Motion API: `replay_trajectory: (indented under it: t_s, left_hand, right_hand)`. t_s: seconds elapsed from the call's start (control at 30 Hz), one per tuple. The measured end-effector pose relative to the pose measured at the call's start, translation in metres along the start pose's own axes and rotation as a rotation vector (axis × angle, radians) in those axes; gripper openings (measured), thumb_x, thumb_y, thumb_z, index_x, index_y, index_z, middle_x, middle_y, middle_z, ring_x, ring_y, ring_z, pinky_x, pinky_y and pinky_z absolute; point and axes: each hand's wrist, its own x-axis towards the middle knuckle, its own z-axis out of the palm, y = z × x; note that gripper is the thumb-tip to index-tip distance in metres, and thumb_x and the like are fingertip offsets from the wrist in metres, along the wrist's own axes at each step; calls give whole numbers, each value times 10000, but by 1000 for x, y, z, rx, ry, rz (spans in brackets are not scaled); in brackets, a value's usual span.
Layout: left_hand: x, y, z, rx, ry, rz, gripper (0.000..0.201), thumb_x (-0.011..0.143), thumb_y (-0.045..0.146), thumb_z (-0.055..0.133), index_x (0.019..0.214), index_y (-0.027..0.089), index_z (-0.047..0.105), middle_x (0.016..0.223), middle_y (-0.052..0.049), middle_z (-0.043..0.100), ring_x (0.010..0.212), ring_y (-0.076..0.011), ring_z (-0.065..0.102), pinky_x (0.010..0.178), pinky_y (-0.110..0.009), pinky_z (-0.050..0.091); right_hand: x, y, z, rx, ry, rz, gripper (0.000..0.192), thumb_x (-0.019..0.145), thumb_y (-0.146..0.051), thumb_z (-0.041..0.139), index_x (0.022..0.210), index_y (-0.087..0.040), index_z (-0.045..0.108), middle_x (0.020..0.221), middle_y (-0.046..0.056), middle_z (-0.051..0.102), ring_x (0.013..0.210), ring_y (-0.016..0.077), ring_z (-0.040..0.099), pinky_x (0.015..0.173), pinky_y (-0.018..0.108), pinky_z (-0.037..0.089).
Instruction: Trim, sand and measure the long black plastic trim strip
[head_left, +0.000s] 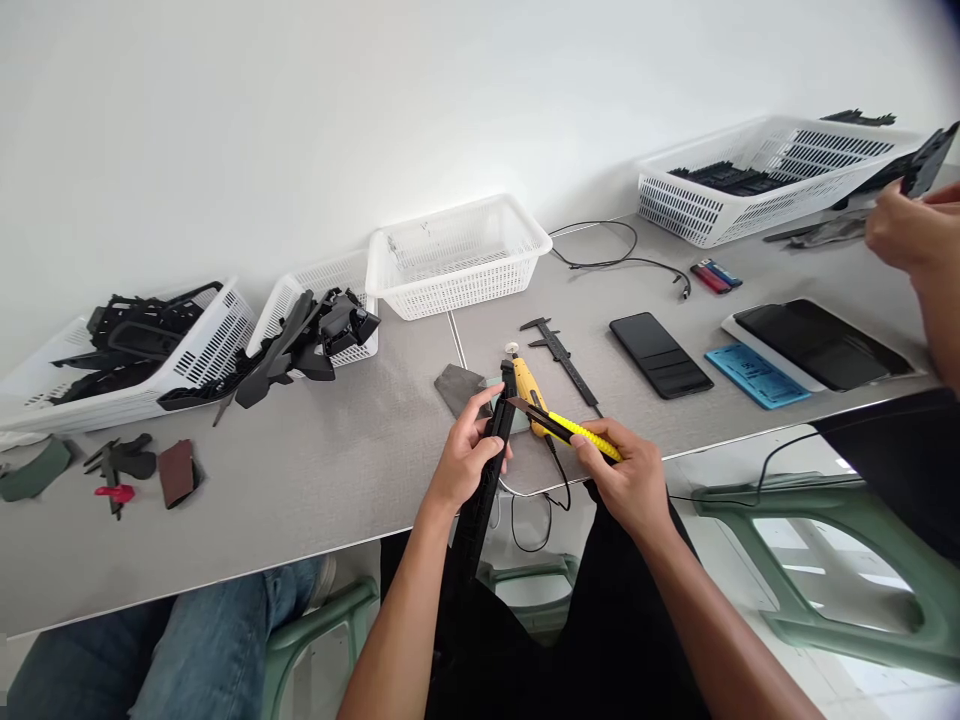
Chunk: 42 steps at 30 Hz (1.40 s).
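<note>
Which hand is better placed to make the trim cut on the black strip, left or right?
Right. The right hand already grips the yellow utility knife, its blade tip at the black plastic strip. The left hand is wrapped around that strip, likely steadying it.

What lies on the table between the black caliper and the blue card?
In the head view, a black phone lies face up on the grey table, between the caliper and the blue card.

grey table [360,480] | white baskets [457,255] | caliper [559,355] | phone [660,353] | blue card [756,375] | lighters [715,275] | cable [615,262]
</note>
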Motion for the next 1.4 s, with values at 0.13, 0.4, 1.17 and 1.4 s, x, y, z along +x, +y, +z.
replay_trajectory:
  t_s: [0.13, 0.4, 1.17, 1.4]
  left_hand:
    - [0, 1, 0, -6, 8, -3, 829, 884, 239, 618, 1688, 257, 420, 781, 25, 686, 592, -133, 612, 598, -269, 531]
    - [0, -3, 2, -52, 96, 14, 725, 1078, 610, 529, 1702, 259, 410, 778, 16, 695, 582, -138, 624, 548, -239, 513]
    - [0, -3, 2, -17, 43, -48, 755, 958, 465, 696, 1626, 171, 504, 832, -4, 699, 592, -140, 632, 533, -241, 500]
    - [1, -4, 2, 29, 11, -3, 731, 907, 302, 687, 1616, 190, 548, 937, -47, 745, 806, -196, 718, 705, -281, 559]
  right_hand:
    - [0, 1, 0, -3, -1, -9, 272, 962, -450, 671, 844, -223, 763, 623, -26, 633, 541, 160, 518, 550, 298, 380]
    - [-1, 4, 1, -8, -88, -100, 247, 970, -440, 692, 861, -234, 773, 763, 20, 764, 642, 205, 648, 627, 323, 464]
    - [-3, 7, 10, -73, -31, -52, 375, 1063, -553, 627, 1054, -221, 803, 865, 51, 801, 715, 230, 691, 688, 340, 508]
    - [-1, 6, 15, -47, 87, 25, 436, 1049, -597, 628, 1078, -192, 785, 811, 43, 760, 664, 211, 632, 649, 324, 471]
